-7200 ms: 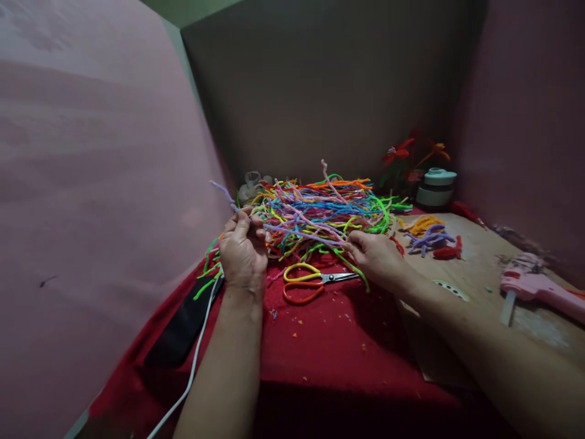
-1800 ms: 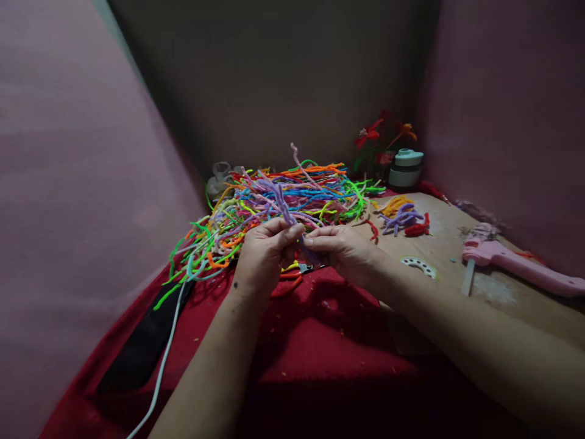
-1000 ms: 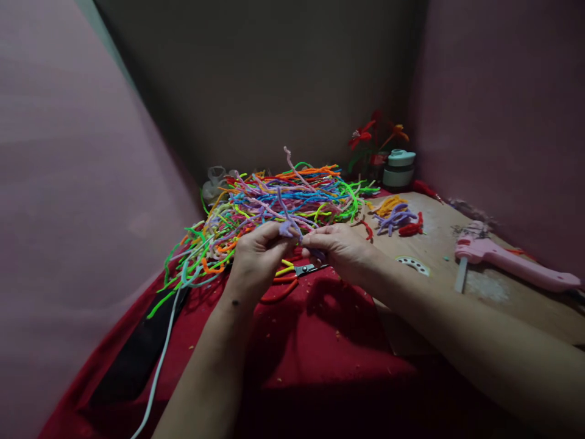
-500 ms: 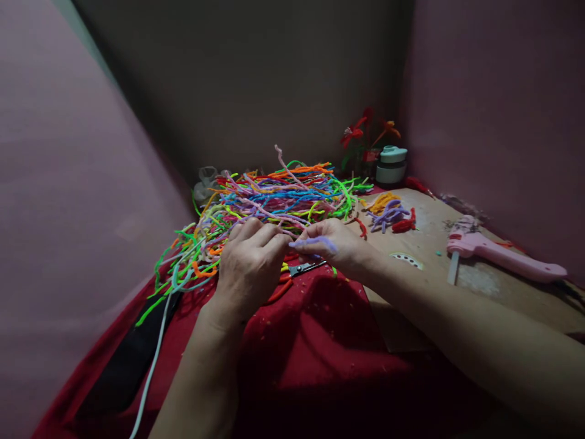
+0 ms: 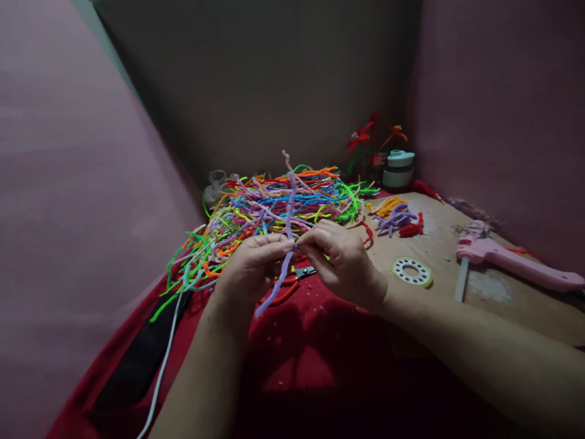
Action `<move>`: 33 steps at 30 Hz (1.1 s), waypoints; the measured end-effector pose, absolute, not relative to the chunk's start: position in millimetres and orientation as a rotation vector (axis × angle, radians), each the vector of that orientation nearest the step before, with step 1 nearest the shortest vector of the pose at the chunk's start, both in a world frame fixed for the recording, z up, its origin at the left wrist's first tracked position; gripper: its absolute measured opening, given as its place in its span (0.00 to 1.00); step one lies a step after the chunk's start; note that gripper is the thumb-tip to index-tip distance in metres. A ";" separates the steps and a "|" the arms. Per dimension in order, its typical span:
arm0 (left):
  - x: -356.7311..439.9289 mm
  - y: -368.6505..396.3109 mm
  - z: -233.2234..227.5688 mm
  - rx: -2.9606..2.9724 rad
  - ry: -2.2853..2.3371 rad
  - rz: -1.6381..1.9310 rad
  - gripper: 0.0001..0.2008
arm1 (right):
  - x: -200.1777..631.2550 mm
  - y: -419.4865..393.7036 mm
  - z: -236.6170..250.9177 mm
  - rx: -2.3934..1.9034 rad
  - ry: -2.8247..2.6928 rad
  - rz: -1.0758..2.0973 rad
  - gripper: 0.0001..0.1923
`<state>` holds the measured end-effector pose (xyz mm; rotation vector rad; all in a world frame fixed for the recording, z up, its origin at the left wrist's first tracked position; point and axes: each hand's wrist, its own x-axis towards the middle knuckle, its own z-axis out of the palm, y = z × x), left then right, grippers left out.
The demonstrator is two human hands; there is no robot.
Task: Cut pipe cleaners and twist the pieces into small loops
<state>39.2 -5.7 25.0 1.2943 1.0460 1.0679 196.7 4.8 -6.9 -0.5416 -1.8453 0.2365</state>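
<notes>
While your left hand (image 5: pixel 249 262) is pinching the purple stem (image 5: pixel 289 216) near its middle, your right hand (image 5: pixel 340 259) is holding its thumb and finger right beside that pinch. One end of the stem is pointing up in front of the pile (image 5: pixel 315 198); the other is hanging down past the scissors (image 5: pixel 305 272). Your fingertips are meeting at a small, dark spot, so I can't tell whether the right ones are gripping the stem or only touching it.

If you are bending it there, you are risking a kink, since all the strain would be falling on one tight point. If your left pinch is slackening, the stem could be turning or slipping, as only that hold is plainly bearing it. Its upper end is overlapping similar strands in view, so you could be snagging one by mistake. Below your hands, the scissors are lying partly hidden on the cloth (image 5: pixel 292 378); by lowering a hand blindly, you would be risking a nick from the blades. Beside your left forearm, the cable (image 5: pixel 155 384) is running close, so with a wide sweep you could be catching it.
</notes>
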 end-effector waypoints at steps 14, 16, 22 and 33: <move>32.5 -11.8 25.7 2.471 1.117 1.509 0.01 | 196.9 3.3 0.4 -0.579 -1.700 0.849 0.05; 37.3 -14.7 26.6 2.440 1.181 1.394 0.03 | 196.9 2.5 -1.5 -0.588 -1.748 0.650 0.05; 49.2 -17.5 23.8 1.942 1.255 1.168 0.10 | 195.5 3.8 -8.0 -0.543 -1.779 0.203 0.06; 47.1 -11.1 18.8 1.956 1.302 1.493 0.03 | 195.5 7.9 2.8 -0.691 -1.444 1.371 0.09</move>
